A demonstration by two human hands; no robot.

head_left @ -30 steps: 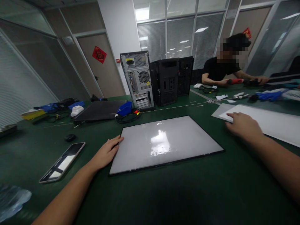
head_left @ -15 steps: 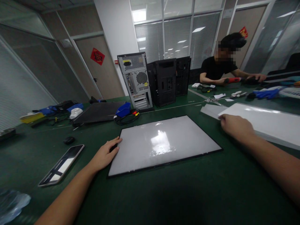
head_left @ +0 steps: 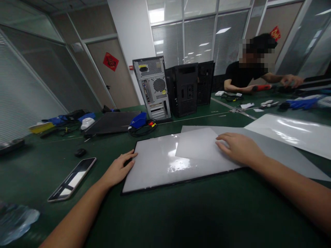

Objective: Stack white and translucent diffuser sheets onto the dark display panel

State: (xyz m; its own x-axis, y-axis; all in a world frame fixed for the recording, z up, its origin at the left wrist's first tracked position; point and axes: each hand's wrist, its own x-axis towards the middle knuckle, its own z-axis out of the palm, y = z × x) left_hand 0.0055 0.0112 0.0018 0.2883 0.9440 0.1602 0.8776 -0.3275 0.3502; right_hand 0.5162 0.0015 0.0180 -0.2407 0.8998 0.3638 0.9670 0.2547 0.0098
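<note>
Relative to the earlier frame, the right hand (head_left: 239, 148) is further left, and the translucent sheet (head_left: 193, 144) now extends over the right part of the framed panel (head_left: 152, 168). The left hand (head_left: 117, 168) remains at the left edge of the panel.

Left grip: fingers and thumb parted, fingertips resting on the panel's edge; nothing is grasped. Right grip: thumb and fingers slightly apart, fingertips at the translucent sheet above the panel; whether the sheet is pinched cannot be told.

The panel lies flat on the green counter (head_left: 181, 213), pale face up within a thin black border. The right portion of the translucent sheet reaches past the panel and over the counter. A glossy white sheet (head_left: 297, 134) lies further right, adjoining the translucent sheet.

A phone (head_left: 72, 181) and a black mouse (head_left: 80, 152) are located left of the left hand. A computer tower (head_left: 155, 88) stands upright behind the panel, with a blue connector (head_left: 138, 120) at its base
</note>
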